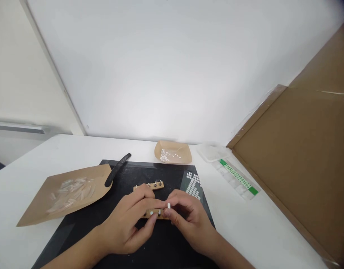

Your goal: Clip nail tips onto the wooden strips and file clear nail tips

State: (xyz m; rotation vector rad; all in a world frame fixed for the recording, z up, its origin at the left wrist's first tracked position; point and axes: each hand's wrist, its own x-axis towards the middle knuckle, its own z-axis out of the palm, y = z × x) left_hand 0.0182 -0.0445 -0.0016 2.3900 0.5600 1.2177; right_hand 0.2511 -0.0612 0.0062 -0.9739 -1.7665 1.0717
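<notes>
A narrow wooden strip with small posts (155, 213) lies on the black mat, partly hidden by my fingers. My left hand (134, 218) is closed around it, thumb at the front edge and bent fingers over the far side. A white oval piece (169, 205) sits upright at the fingertips of my right hand (189, 216), which pinches it above the strip's right end. Other pale pieces top the posts near my left thumb. Farther back is a second wooden strip (155, 185) with similar posts, its left part behind my left hand.
A paper tray (104, 172) of clear nail tips stands left, a black curved nail file (117, 170) across its edge. Behind the black mat (104, 257), another tray (186, 149) holds small white pieces. A sheet of white ovals (193, 186) and a green-and-white strip (237, 177) lie right, beside cardboard (295, 168).
</notes>
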